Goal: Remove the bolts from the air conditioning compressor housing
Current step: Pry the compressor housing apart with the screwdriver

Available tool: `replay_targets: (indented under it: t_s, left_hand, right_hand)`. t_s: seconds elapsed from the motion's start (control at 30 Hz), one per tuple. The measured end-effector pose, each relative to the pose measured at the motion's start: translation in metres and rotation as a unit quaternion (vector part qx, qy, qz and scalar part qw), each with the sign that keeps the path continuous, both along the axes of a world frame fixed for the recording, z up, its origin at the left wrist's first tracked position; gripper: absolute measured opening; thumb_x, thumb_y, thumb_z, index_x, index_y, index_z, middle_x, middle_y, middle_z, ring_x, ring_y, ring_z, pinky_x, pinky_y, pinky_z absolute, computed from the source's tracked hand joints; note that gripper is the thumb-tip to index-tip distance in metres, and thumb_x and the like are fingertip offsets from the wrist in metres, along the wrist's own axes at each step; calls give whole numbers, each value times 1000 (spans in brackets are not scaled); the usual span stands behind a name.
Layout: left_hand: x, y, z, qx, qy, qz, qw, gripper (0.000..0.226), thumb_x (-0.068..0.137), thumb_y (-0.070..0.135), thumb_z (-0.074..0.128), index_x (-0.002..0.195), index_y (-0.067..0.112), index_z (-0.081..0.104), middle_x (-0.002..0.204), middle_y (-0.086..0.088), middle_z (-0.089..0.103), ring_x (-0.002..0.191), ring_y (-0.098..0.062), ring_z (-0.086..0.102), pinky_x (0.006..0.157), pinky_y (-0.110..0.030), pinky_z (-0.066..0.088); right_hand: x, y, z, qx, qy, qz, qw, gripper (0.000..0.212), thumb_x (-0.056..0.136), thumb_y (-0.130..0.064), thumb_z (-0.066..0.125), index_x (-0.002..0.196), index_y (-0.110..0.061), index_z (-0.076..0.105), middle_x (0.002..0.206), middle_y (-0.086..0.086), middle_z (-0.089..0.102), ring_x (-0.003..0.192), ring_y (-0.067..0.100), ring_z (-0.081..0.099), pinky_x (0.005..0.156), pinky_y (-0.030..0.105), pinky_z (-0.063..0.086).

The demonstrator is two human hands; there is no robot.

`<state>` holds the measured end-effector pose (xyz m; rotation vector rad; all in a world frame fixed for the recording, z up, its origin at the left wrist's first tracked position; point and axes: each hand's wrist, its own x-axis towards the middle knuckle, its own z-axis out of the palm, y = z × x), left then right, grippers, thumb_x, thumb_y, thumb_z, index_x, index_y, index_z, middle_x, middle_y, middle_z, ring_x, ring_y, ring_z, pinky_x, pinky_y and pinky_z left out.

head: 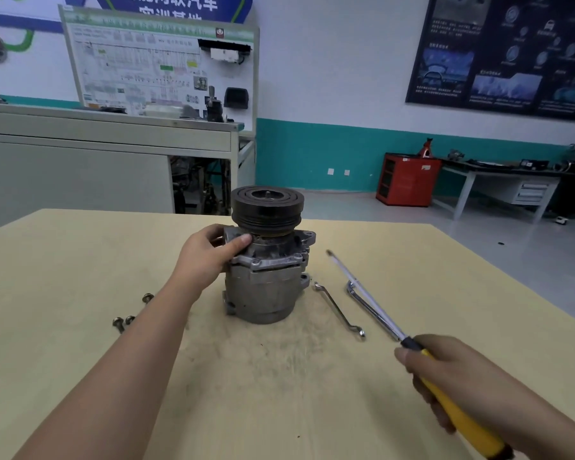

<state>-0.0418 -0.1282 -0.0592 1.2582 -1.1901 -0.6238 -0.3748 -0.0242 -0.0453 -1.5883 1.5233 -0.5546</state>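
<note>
Yellow-handled screwdriver (468, 423) gripped in our right hand (445, 370), left hand (210, 252) clasping the compressor (266, 283), upright at bench (80, 260) centre.
Top-heavy, it could tip if we pry hard; loose bolts (123, 322) at its 8 o'clock may roll off.

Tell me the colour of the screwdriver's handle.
The screwdriver handle is yellow with a black collar; head view.
</note>
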Motion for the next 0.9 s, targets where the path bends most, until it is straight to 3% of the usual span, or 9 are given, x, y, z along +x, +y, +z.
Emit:
replay_targets:
  t_s: [0.1,0.17,0.27,0.37,0.57,0.77,0.9]
  left_hand:
    - [1,0,1,-3,9,-9,1000,11,80,28,73,87,23,67,89,3,72,87,-18,68,59,-25,55]
    - [1,0,3,-2,11,-13,1000,11,81,28,73,88,22,67,90,1,71,85,-17,68,58,-24,55]
    - [4,-1,4,5,10,-26,1000,14,80,28,73,90,20,67,90,-1,72,79,-14,69,58,-24,55]
    - [9,-1,8,13,3,-51,999,12,81,25,71,91,18,67,85,1,72,66,-5,68,50,-16,49]
    - [11,-2,10,20,-1,-68,997,5,86,19,67,90,19,67,75,11,73,63,-1,67,48,-15,47]
    - [13,-2,11,26,-11,-67,997,5,84,20,68,88,17,67,71,11,72,60,-2,66,47,-15,47]
    - [14,-3,13,27,-16,-75,997,5,83,15,69,87,13,66,63,10,69,48,0,60,42,-14,42]
  right_hand:
    - [-4,-30,-2,-52,7,-63,997,20,90,-21,60,87,-2,62,62,7,59,45,21,56,45,29,48]
    - [-6,-56,-6,-91,75,-81,990,18,86,-22,66,84,-4,65,71,11,60,53,23,60,50,29,50]
    - [-9,-91,-19,-122,187,-96,970,24,81,-25,70,85,-1,67,76,14,59,72,28,58,60,28,39]
    - [-13,-113,-30,-136,220,-132,957,23,78,-27,74,87,-6,68,82,8,60,84,24,54,63,29,38]
    - [-15,-128,-41,-161,234,-159,946,22,77,-29,74,68,-12,63,73,2,59,78,22,52,53,27,34]
    - [-17,-137,-36,-131,289,-143,937,18,80,-31,68,78,-15,62,85,3,61,80,21,55,62,29,44]
    - [-7,-140,-17,-162,314,-110,929,37,82,-42,67,101,-11,63,105,7,64,94,23,55,74,31,45]
